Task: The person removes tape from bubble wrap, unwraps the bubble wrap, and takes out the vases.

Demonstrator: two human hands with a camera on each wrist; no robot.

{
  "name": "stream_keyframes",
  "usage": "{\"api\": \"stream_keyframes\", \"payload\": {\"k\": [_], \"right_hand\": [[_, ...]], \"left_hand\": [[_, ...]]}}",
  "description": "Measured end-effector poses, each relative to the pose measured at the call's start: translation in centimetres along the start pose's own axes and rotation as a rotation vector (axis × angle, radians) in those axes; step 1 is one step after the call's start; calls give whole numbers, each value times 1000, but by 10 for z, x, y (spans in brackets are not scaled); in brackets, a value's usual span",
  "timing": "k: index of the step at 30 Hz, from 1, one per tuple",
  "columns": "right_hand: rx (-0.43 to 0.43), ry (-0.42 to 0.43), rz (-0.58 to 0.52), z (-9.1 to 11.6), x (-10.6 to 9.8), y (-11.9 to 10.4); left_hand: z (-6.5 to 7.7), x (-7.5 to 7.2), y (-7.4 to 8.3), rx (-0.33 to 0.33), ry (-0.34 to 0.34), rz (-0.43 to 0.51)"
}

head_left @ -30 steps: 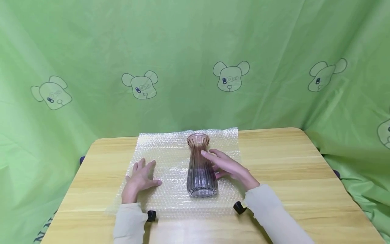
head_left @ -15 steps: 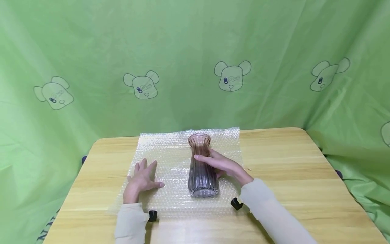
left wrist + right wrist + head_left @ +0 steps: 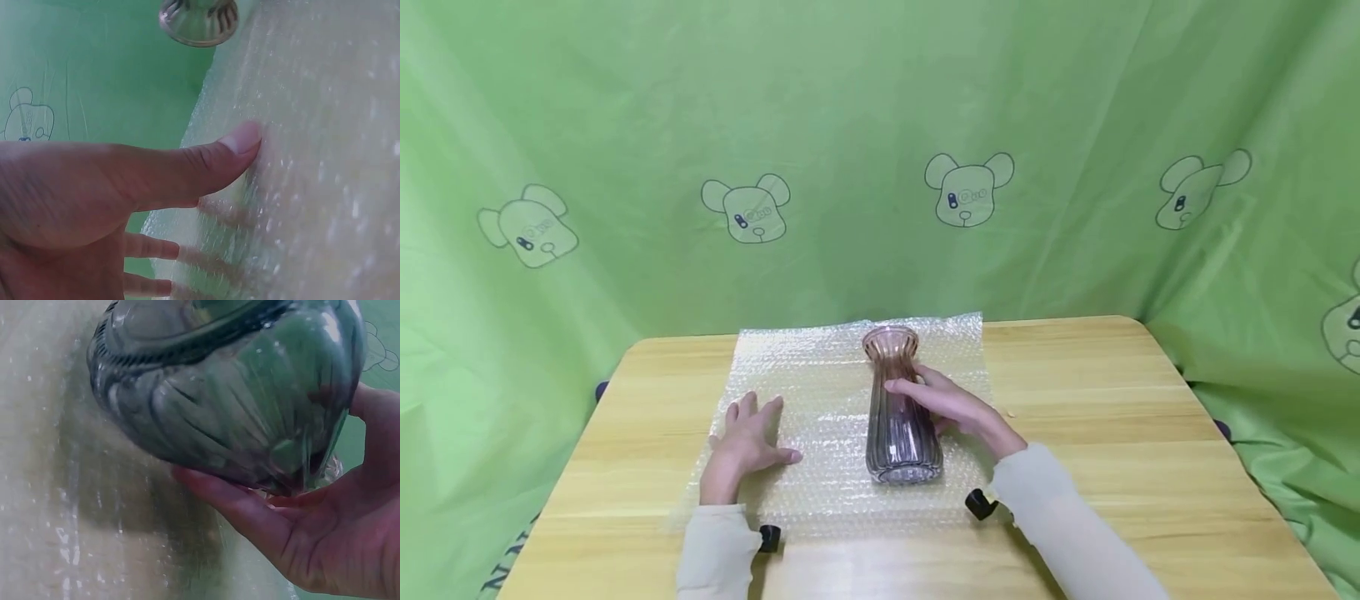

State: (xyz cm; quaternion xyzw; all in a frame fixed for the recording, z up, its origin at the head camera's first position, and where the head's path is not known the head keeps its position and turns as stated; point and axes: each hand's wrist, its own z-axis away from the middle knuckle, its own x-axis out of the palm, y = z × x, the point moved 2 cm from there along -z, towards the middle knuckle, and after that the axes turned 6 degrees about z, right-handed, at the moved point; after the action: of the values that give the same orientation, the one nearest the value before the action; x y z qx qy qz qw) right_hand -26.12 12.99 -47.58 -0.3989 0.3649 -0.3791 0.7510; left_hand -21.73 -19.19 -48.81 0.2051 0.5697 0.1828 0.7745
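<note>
A ribbed glass vase (image 3: 902,442), pinkish at its flared mouth and smoky grey toward the base, lies on its side over a sheet of bubble wrap (image 3: 823,417). Its mouth points to the far edge. My right hand (image 3: 953,406) grips the vase from the right at its middle, one finger across the top. In the right wrist view, fingers (image 3: 219,494) curve along the glass body (image 3: 219,412). My left hand (image 3: 747,443) rests on the left part of the wrap with fingers spread. The left wrist view shows its thumb (image 3: 219,159) against the wrap, and the vase's rim (image 3: 200,41) above.
The wrap lies on a light wooden table (image 3: 1097,400), reaching its far edge. A green curtain (image 3: 865,167) printed with bear heads stands behind and at both sides. Black wrist cameras stick out from both sleeves (image 3: 1060,517).
My right hand has moved left and closed its fingers round the vase, which has shifted very slightly to the right. The left hand stays where it was on the wrap.
</note>
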Motion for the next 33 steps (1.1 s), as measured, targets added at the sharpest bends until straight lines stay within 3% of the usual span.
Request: {"api": "stream_keyframes", "payload": {"k": [9, 20, 27, 33], "right_hand": [[-117, 108, 58, 4, -27, -24], [-229, 384, 78, -7, -42, -42], [-319, 479, 90, -21, -47, -54], [-351, 508, 95, -32, -52, -63]], "left_hand": [[9, 6, 6, 28, 24, -13], [23, 16, 9, 22, 31, -28], [29, 19, 16, 8, 33, -33], [31, 25, 22, 19, 34, -24]]}}
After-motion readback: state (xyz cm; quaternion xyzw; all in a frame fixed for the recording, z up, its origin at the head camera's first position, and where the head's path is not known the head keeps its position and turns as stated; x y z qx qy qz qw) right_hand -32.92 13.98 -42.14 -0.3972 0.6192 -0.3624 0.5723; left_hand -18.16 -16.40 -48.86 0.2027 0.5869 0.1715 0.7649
